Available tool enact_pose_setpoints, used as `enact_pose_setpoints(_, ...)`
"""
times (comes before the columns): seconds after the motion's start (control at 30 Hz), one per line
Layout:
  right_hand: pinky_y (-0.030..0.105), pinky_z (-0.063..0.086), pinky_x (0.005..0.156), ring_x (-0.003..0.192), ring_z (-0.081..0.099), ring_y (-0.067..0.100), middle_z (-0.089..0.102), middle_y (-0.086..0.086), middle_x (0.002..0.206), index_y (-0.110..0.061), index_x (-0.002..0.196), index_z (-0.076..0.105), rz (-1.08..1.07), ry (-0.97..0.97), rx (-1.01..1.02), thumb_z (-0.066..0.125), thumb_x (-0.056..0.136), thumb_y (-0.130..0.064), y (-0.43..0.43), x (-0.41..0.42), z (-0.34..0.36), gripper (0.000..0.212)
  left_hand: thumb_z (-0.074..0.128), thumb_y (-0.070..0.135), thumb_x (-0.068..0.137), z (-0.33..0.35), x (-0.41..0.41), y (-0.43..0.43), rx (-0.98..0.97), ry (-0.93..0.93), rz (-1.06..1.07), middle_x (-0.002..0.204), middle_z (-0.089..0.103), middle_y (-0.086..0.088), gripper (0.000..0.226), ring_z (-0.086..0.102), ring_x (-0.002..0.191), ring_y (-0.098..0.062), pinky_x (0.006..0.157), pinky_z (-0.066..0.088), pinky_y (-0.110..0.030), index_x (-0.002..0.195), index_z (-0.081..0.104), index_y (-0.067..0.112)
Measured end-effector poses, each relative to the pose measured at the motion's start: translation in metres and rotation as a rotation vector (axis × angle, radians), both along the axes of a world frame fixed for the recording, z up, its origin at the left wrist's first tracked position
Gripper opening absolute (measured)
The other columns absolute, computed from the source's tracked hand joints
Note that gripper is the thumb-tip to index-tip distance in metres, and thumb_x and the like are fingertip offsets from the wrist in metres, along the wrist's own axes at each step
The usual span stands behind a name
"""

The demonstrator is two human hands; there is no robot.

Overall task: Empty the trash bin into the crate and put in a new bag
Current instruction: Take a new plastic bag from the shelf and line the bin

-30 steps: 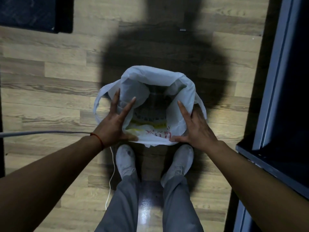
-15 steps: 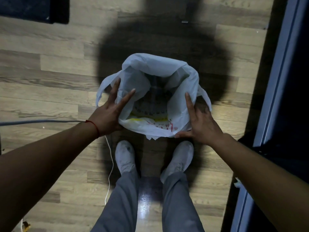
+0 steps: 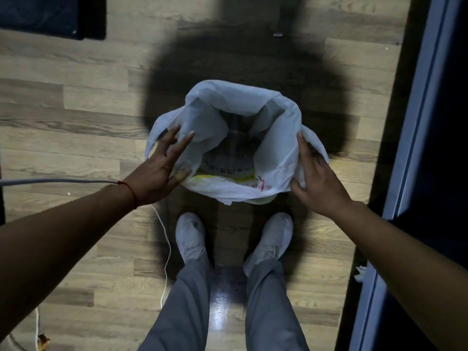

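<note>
Down on the wood floor between the shoes and a dark shadow stands the bin, white bag draped over its rim. Left hand has just let go, fingers now spread flat against the plastic; right hand presses its side, fingers open, gripping nothing. Lining looks nearly done.

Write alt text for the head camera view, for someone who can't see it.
Seen from above, a person's left hand and right hand press a white plastic bag over a bin on a wooden floor, just ahead of their white shoes.
</note>
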State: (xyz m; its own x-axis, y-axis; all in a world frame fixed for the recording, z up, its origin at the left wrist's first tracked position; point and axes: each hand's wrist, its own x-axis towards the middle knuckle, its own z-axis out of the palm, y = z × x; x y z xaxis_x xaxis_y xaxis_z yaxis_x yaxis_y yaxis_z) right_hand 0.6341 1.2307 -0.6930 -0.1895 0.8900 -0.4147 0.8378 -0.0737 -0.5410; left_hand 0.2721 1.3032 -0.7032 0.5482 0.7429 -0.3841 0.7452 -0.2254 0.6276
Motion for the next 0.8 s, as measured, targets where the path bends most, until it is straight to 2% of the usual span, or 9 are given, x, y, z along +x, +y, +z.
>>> enact_pose_setpoints(0.13, 0.046, 0.039, 0.103, 0.133, 0.038, 0.034, 0.026, 0.016, 0.156, -0.025, 0.153, -0.014, 0.104, -0.027, -0.126, 0.079, 0.075, -0.040, 0.007, 0.001, 0.007, 0.122, 0.074, 0.044, 0.077, 0.002, 0.000, 0.005, -0.086, 0.067, -0.026, 0.163, -0.010, -0.006, 0.104, -0.005, 0.151, -0.024, 0.111, 0.031, -0.046, 0.152, 0.003, 0.038)
enact_pose_setpoints(0.2, 0.052, 0.030, 0.112, 0.140, 0.027, 0.036, 0.017, 0.014, 0.160, -0.023, 0.151, -0.018, 0.187, -0.061, -0.133, 0.080, 0.070, -0.046, 0.010, -0.002, 0.007, 0.129, 0.080, 0.047, 0.068, 0.002, 0.000, 0.007, -0.150, 0.077, -0.061, 0.163, -0.013, -0.005, 0.116, -0.006, 0.151, -0.027, 0.113, 0.031, -0.051, 0.151, -0.001, 0.042)
enact_pose_setpoints(0.27, 0.057, 0.021, 0.116, 0.143, 0.019, 0.038, 0.014, 0.014, 0.161, -0.024, 0.149, -0.024, 0.263, -0.113, -0.114, 0.079, 0.067, -0.053, 0.010, -0.005, 0.006, 0.135, 0.081, 0.057, 0.058, 0.002, 0.003, 0.007, -0.225, 0.077, -0.086, 0.162, -0.013, -0.006, 0.126, -0.002, 0.151, -0.030, 0.113, 0.031, -0.049, 0.148, -0.007, 0.048)
enact_pose_setpoints(0.37, 0.061, 0.022, 0.115, 0.140, 0.025, 0.043, 0.014, 0.016, 0.161, -0.025, 0.147, -0.027, 0.269, -0.145, -0.091, 0.076, 0.066, -0.059, 0.009, -0.008, 0.001, 0.135, 0.078, 0.069, 0.046, 0.001, 0.009, 0.004, -0.268, 0.119, -0.081, 0.162, -0.012, -0.013, 0.139, -0.004, 0.150, -0.033, 0.114, 0.032, -0.051, 0.143, -0.020, 0.052)
enact_pose_setpoints(0.43, 0.060, 0.026, 0.113, 0.138, 0.029, 0.046, 0.014, 0.019, 0.160, -0.025, 0.147, -0.027, 0.250, -0.153, -0.071, 0.071, 0.068, -0.061, 0.009, -0.011, -0.002, 0.131, 0.086, 0.060, 0.046, 0.002, 0.014, 0.005, -0.272, 0.156, -0.068, 0.161, -0.015, -0.014, 0.147, -0.009, 0.150, -0.033, 0.114, 0.030, -0.054, 0.140, -0.027, 0.052)
enact_pose_setpoints(0.5, 0.058, 0.031, 0.110, 0.134, 0.035, 0.047, 0.021, 0.026, 0.156, -0.021, 0.149, -0.022, 0.221, -0.164, -0.030, 0.068, 0.070, -0.060, 0.007, -0.015, -0.005, 0.126, 0.090, 0.052, 0.046, 0.003, 0.018, 0.006, -0.264, 0.187, -0.083, 0.161, -0.018, -0.014, 0.153, -0.012, 0.149, -0.032, 0.114, 0.030, -0.054, 0.139, -0.031, 0.049)
enact_pose_setpoints(0.6, 0.057, 0.037, 0.106, 0.128, 0.041, 0.049, 0.032, 0.032, 0.148, -0.016, 0.151, -0.013, 0.169, -0.189, 0.016, 0.072, 0.073, -0.049, 0.001, -0.021, -0.011, 0.120, 0.091, 0.052, 0.044, 0.003, 0.019, 0.008, -0.244, 0.173, -0.092, 0.161, -0.020, -0.013, 0.156, -0.006, 0.150, -0.034, 0.112, 0.034, -0.056, 0.138, -0.033, 0.049)
enact_pose_setpoints(0.73, 0.055, 0.036, 0.108, 0.133, 0.038, 0.048, 0.027, 0.031, 0.152, -0.019, 0.150, -0.022, 0.118, -0.239, 0.054, 0.070, 0.081, -0.035, -0.001, -0.024, -0.026, 0.116, 0.091, 0.052, 0.045, 0.003, 0.018, 0.009, -0.191, 0.156, -0.116, 0.160, -0.022, -0.014, 0.155, -0.008, 0.149, -0.036, 0.109, 0.035, -0.056, 0.139, -0.031, 0.048)
enact_pose_setpoints(0.8, 0.054, 0.037, 0.108, 0.136, 0.036, 0.046, 0.025, 0.030, 0.154, -0.020, 0.151, -0.019, 0.091, -0.270, 0.057, 0.072, 0.081, -0.030, -0.004, -0.025, -0.032, 0.116, 0.089, 0.054, 0.046, 0.002, 0.018, 0.008, -0.170, 0.173, -0.136, 0.160, -0.022, -0.016, 0.153, -0.009, 0.148, -0.040, 0.108, 0.036, -0.059, 0.140, -0.032, 0.047)
